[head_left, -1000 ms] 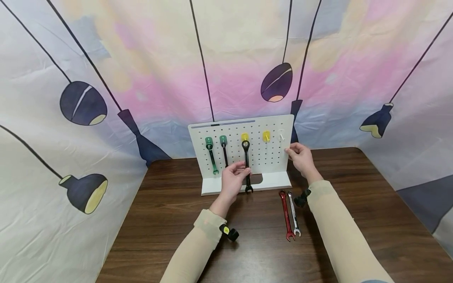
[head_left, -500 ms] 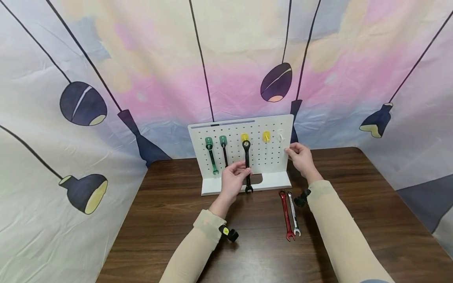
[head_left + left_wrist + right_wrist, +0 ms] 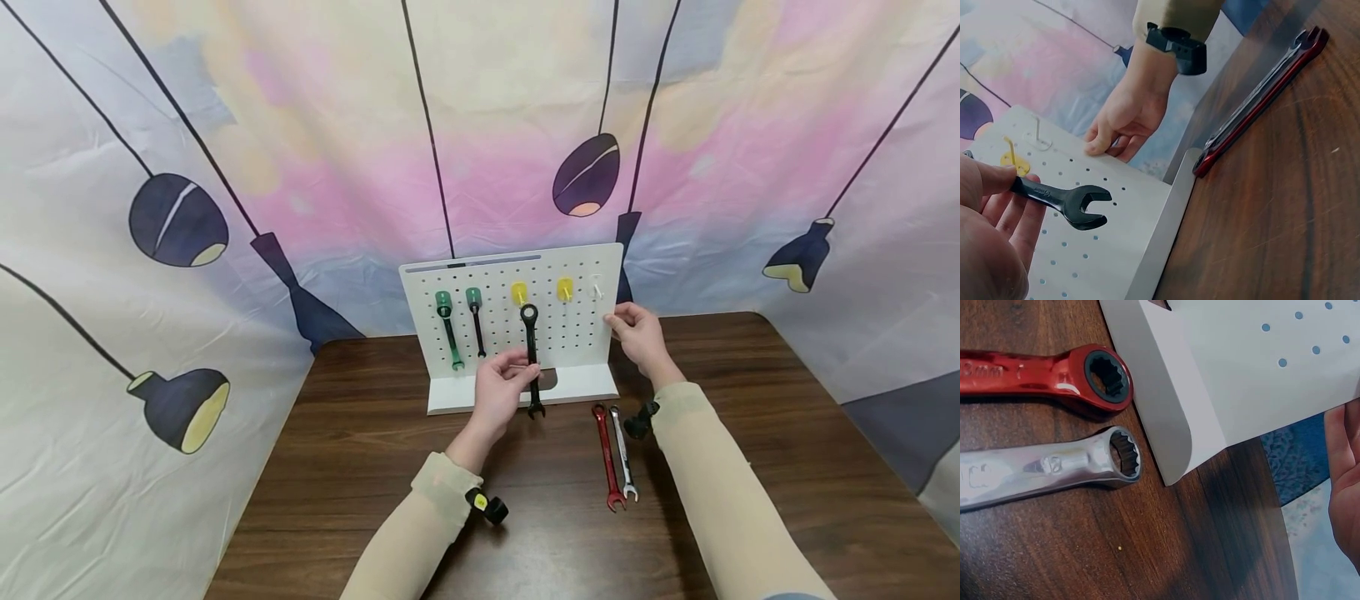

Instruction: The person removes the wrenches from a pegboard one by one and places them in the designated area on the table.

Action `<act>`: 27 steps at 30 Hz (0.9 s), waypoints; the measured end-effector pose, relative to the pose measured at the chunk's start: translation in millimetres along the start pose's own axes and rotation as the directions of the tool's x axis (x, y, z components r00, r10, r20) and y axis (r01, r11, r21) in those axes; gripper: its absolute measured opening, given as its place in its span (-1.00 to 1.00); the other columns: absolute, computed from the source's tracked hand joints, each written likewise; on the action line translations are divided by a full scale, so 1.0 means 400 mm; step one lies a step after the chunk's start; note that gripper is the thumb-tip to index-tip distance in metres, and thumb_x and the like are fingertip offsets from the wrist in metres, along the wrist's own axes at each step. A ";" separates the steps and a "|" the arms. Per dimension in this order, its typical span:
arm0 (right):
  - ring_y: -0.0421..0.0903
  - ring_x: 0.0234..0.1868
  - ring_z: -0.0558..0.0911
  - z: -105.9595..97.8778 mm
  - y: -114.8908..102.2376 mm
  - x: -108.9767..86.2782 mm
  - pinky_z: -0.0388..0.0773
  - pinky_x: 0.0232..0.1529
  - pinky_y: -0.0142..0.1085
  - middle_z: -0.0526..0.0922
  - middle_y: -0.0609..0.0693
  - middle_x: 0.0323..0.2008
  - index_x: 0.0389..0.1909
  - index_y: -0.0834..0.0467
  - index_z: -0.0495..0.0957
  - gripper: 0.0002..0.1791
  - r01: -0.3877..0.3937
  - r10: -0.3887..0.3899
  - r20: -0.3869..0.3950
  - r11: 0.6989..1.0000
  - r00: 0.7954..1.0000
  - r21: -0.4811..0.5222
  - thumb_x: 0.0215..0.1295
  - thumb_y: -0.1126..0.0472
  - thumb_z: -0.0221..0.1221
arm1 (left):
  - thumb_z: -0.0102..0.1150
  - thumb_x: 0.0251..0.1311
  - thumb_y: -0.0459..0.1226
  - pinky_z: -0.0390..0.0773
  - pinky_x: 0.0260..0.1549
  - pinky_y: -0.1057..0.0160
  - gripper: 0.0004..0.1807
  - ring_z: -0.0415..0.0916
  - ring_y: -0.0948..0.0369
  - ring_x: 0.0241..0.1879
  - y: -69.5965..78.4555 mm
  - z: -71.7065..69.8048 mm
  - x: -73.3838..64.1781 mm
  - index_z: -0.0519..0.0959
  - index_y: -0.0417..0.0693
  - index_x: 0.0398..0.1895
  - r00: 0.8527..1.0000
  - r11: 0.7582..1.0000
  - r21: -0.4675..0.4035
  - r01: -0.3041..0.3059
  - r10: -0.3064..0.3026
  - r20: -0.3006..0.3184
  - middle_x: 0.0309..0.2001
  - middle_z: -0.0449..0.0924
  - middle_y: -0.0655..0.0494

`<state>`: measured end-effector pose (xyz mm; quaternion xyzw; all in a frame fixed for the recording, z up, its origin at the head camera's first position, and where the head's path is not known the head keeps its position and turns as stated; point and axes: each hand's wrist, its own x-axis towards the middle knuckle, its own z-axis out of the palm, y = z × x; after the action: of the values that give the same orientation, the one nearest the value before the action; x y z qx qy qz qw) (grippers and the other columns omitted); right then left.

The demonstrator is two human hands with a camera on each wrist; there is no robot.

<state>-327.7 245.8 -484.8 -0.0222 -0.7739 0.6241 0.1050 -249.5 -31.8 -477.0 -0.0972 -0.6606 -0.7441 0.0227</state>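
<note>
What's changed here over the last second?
The left hand has moved slightly right and down in the head view, carrying the black wrench, so more of the left yellow hook shows above it. The right hand still grips the edge of the pegboard; the red wrench and silver wrench haven't moved.

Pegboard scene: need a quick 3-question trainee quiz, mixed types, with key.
1. Multiple choice: which hand holds the black wrench? A) right B) left C) both
2. True or false: the red wrench hangs on the pegboard.
3. Count: how many yellow hooks show on the board in the head view?

Key:
1. B; the left hand grips it.
2. False; it lies on the table, beside the silver wrench.
3. Two.
</note>
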 end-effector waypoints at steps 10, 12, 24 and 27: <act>-0.23 -0.16 0.64 0.002 -0.001 0.000 0.62 0.29 0.09 0.73 -0.03 -0.21 0.04 0.39 0.58 -0.69 0.004 -0.004 -0.001 1.000 1.000 0.003 0.59 0.19 0.26 | 0.42 0.27 -0.53 0.76 -0.16 0.32 -0.71 0.77 0.28 -0.29 -0.013 0.018 -0.030 0.68 -0.39 0.05 0.999 0.998 -0.022 0.050 -0.050 0.022 -0.23 0.78 0.07; -0.23 -0.16 0.64 0.002 -0.001 0.000 0.62 0.29 0.08 0.73 -0.02 -0.20 0.05 0.39 0.58 -0.69 0.001 -0.001 0.001 1.000 1.000 0.002 0.59 0.18 0.26 | 0.42 0.28 -0.52 0.77 -0.17 0.32 -0.72 0.77 0.27 -0.28 -0.015 0.018 -0.034 0.68 -0.38 0.05 0.997 0.997 -0.012 0.071 -0.071 0.027 -0.22 0.78 0.05; -0.18 -0.14 0.63 0.000 0.003 0.002 0.63 0.29 0.06 0.71 0.02 -0.18 0.05 0.37 0.59 -0.74 -0.012 0.012 0.005 1.000 1.000 0.008 0.59 0.22 0.25 | 0.40 0.31 -0.50 0.82 -0.23 0.17 -0.66 0.82 0.07 -0.24 -0.038 0.023 -0.066 0.62 -0.49 0.10 0.974 0.985 -0.002 0.175 -0.173 0.144 -0.18 0.76 -0.06; -0.19 -0.13 0.64 -0.001 0.002 0.001 0.63 0.29 0.06 0.71 -0.04 -0.20 0.03 0.35 0.59 -0.77 -0.009 0.009 0.004 1.000 1.000 0.012 0.60 0.23 0.25 | 0.40 0.30 -0.51 0.82 -0.25 0.16 -0.66 0.81 -0.12 -0.17 -0.047 0.027 -0.076 0.61 -0.51 0.09 0.966 0.979 0.001 0.201 -0.199 0.165 -0.21 0.76 -0.05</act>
<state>-328.2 246.3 -485.2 -0.0237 -0.7703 0.6292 0.1006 -221.5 -21.8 -499.6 -0.0914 -0.6605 -0.7373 -0.1079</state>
